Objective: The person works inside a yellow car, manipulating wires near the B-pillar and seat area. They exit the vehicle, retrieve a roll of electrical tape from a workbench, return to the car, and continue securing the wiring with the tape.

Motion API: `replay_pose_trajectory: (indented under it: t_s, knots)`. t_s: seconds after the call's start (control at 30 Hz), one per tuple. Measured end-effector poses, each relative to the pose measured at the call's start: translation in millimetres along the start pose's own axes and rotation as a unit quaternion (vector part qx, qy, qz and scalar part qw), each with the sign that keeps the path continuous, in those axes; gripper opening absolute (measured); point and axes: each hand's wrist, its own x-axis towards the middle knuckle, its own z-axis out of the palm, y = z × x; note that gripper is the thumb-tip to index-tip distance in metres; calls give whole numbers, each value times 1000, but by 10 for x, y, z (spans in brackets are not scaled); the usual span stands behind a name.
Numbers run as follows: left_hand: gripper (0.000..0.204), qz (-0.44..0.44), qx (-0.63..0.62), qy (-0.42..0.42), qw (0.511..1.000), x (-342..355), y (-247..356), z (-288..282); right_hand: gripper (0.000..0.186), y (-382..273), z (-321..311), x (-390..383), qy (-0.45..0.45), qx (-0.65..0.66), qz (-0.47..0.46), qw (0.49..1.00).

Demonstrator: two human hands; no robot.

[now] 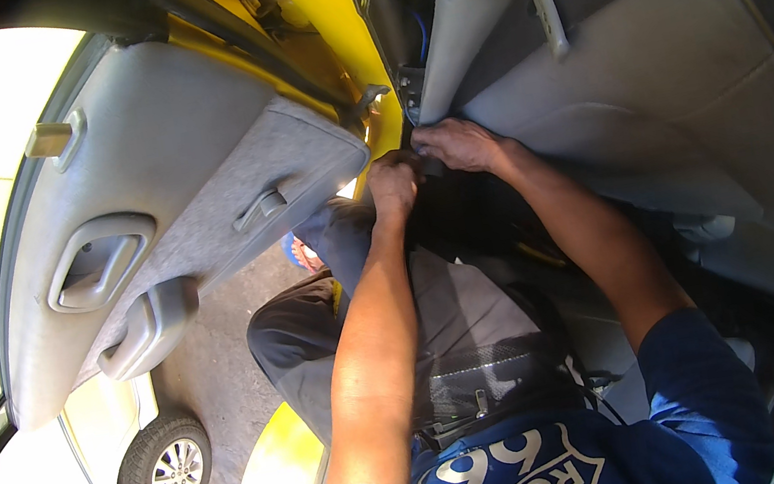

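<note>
My left grip [395, 183] sits just beside the right grip [456, 147], both with fingers curled; I cannot tell whether either one pinches anything, since the fingertips are turned away from me and sunk in shadow. The grey trim piece [477, 10] slants down from the top edge, and its narrow lower end reaches the right grip's fingers. For writing, I see white lettering inside a shield outline on the blue shirt [545, 470], upside down to me, and an emblem on the white car [85, 442] at lower left, too small to make out. The yellow door frame [327, 23] runs along the left of the trim piece, with a thin blue wire [421, 29] in the dark gap between. The open door's grey panel [174, 113] brings its corner near the left grip, so room on that side is tight; farther down, the bare ground [225, 339] opens out between the door and the dark trousers [462, 331]. A wide grey surface [627, 92] closes the right side. The trim piece's top is cut off, and a dark shape between the grips is hard to read.
</note>
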Motion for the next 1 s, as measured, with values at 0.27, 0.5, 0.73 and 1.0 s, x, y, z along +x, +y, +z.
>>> replay_pose_trajectory:
  t_s: [0.27, 0.5, 0.73, 1.0]
  knots:
    - [22, -418, -385, 16, 823, 0, 5, 15, 60, -59, 93, -382, 28, -27, -30, 999]
    - [24, -275, -224, 119, 927, -54, -129, 270, 55, -293, -65, -1926, 28, 32, 152, 987]
    - [38, -286, 121, 27, 950, 35, -433, 281, 40, -549, -414, -4082, 163, -131, 329, 921]
    - [36, -372, -292, 81, 878, 179, -230, 192, 37, -1143, -415, -5163, 194, -37, 575, 794]
